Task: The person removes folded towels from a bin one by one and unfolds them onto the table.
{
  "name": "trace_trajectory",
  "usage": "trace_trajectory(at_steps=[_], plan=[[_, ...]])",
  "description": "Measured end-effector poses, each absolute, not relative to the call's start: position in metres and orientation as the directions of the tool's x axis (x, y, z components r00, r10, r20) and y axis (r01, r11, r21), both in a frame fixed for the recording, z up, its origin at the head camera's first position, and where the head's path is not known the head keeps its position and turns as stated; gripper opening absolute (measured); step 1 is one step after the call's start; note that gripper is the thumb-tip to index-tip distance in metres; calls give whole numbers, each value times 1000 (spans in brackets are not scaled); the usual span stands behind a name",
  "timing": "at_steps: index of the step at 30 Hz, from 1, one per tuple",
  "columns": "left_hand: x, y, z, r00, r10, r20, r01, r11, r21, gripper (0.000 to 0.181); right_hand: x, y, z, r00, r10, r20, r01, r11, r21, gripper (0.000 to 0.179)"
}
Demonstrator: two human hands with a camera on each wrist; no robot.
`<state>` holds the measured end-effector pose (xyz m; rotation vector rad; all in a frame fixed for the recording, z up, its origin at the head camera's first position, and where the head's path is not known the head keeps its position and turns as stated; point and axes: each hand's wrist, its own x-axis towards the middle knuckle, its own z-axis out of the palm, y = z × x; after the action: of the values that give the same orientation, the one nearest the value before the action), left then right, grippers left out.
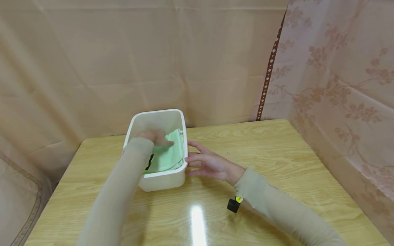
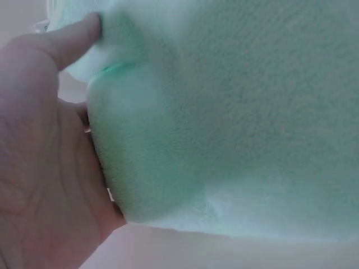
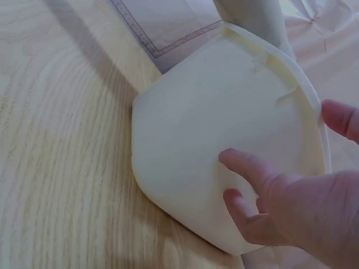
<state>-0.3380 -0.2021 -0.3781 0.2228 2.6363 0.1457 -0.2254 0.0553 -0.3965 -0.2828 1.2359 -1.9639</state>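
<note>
Presently, a folded light-green plush towel (image 1: 167, 155) lies inside a white plastic bin (image 1: 163, 182), filling much of its floor. Left hand (image 1: 155, 137) reaches down into the bin; thumb (image 2: 78, 42) laid on the towel's surface, palm at its folded edge, other fingers passing out of sight beyond that edge. Left grip: thumb and fingers spread wide; whether it has hold of the cloth, cannot tell. Right hand (image 1: 212, 164) outside, at the bin's right wall, fingertips against it, thumb by the rim. Right grip: loosely open, hold of nothing.

Bin stands on a wood-grain table (image 1: 261, 153), toward the far edge. Both arms in pale long sleeves (image 1: 277, 206); small black device (image 1: 233, 205) with yellow tag (image 1: 239, 199) below the right cuff. Glare streak (image 1: 198, 225) on the tabletop. Plain beige curtain (image 1: 215, 61) behind; floral curtain (image 1: 354, 68) to the right.
</note>
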Motion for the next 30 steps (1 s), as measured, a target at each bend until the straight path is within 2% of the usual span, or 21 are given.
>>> trace_trajectory(at_steps=[5,11,15,19,24,30], plan=[[-358,-209,-398,-889,246,-387,189,966,179,51,-225,54,-397,-648,-734,-201,508,-220,-833,75],[-369,-217,-410,-909,177,-376,129,980,150,73,-225,53,-396,-642,-736,-213,531,-226,-817,77],[-357,-217,-399,-914,154,-376,97,981,166,81,-225,51,-397,-635,-742,-214,537,-225,-813,77],[-336,-209,-373,-914,136,-382,75,982,171,83,-224,51,-395,-626,-755,-195,534,-233,-813,77],[-333,-205,-365,-922,144,-358,84,980,179,88,-222,53,-394,-643,-745,-177,518,-253,-817,77],[-327,-205,-364,-921,163,-353,106,979,175,80,-221,52,-398,-631,-747,-207,540,-232,-809,79]])
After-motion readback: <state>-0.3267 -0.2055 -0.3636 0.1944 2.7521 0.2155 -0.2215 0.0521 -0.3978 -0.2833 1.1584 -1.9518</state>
